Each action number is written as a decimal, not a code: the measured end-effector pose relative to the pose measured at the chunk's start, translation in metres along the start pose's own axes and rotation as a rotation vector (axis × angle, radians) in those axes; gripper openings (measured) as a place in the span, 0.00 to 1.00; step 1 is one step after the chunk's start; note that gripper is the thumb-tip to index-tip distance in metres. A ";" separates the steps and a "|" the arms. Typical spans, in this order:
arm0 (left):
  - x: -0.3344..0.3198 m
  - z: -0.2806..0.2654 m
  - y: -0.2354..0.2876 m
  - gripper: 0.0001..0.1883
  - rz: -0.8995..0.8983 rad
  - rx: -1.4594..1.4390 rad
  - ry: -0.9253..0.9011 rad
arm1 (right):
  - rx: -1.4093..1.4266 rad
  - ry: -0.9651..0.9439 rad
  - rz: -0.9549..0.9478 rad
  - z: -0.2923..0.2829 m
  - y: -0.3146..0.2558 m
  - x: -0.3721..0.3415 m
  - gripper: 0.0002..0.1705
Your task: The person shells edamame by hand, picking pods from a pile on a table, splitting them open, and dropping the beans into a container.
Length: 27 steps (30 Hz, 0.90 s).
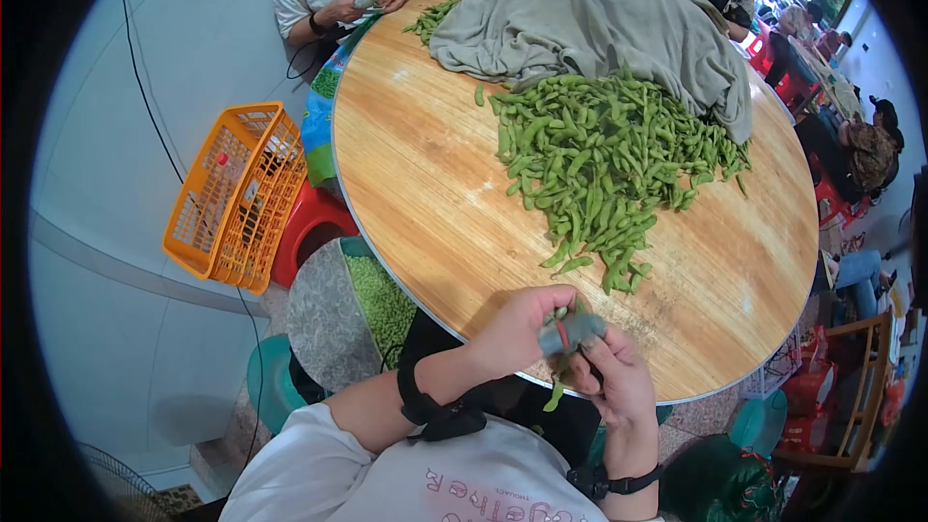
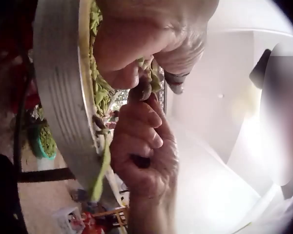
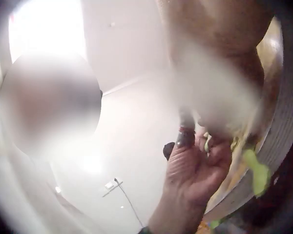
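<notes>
Left hand (image 1: 527, 329) pinches small green bean pod (image 3: 207, 141); right hand (image 1: 626, 382), fingers curled, holds long dangling green pod (image 1: 554, 397). Green pod heap (image 1: 599, 164) on round wooden desk (image 1: 425, 174). Best: fingertips close, squeeze lightly.

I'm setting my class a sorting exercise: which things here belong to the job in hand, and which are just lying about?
Part of the job:
Left hand and right hand, each holding green pods
Piled bean pods
Grey thumb cover
Shelled beans
Round wooden table

Apparently just lying about:
Orange plastic basket
Red plastic stool
</notes>
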<state>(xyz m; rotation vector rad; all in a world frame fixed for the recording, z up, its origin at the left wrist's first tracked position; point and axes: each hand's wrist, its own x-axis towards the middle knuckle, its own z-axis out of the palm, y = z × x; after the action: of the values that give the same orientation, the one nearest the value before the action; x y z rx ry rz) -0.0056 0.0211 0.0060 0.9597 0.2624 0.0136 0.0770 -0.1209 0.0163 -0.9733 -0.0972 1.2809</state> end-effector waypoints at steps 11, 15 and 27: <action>-0.002 -0.013 0.002 0.11 0.074 0.121 0.028 | -0.267 0.101 -0.118 0.006 -0.008 0.000 0.11; -0.001 -0.005 0.001 0.13 0.452 0.739 0.187 | -0.763 0.359 -0.329 0.004 -0.011 0.004 0.11; 0.025 -0.001 0.001 0.15 0.778 0.894 0.230 | 0.244 0.178 -0.196 0.004 -0.018 0.036 0.03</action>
<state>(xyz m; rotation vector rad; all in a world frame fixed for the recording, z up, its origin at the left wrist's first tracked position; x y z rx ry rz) 0.0180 0.0260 0.0011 1.9077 0.0800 0.7780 0.1009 -0.0879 0.0145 -0.8407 0.0988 0.9962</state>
